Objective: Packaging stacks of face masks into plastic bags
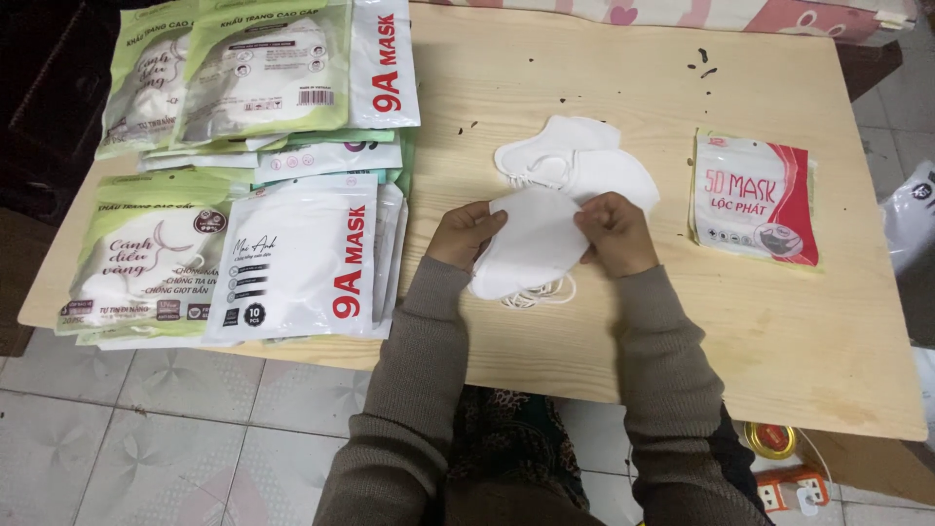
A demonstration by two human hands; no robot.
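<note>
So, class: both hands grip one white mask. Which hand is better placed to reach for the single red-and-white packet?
Probably the right hand. The red-and-white packet lies alone on its side of the table, while the left hand sits across the mask, nearer the stacked packets.

A pale wooden table (779, 321) carries stacked mask packets (263, 166) at the frame's left, loose white masks (570, 156) at centre, and one red-and-white packet (755, 195) at the right.
</note>
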